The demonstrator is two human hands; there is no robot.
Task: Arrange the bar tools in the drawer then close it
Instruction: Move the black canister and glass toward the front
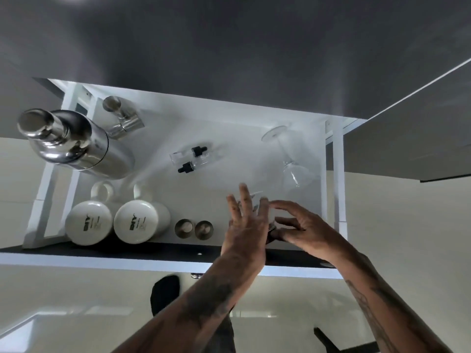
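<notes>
Both hands work at the drawer's (321,189) near right corner on a clear glass (274,222), hard to make out. The right hand (298,228) curls its fingers (285,221) round it; the left hand (248,220) rests against it, fingers (244,197) spread, likely steadying it. A stemmed glass (288,156) lies behind, droppers (190,159) mid-drawer, mugs (114,221) and shaker (74,143) left. The drawer stands open.

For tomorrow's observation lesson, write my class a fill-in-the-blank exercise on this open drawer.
1. Two white ___ stand upside down at the drawer's front left.
2. The stemmed glass lies on its ___.
3. The two dropper bottles have ___ caps.
4. The steel shaker stands in the back ___ corner.

Answers: mugs; side; black; left
</notes>
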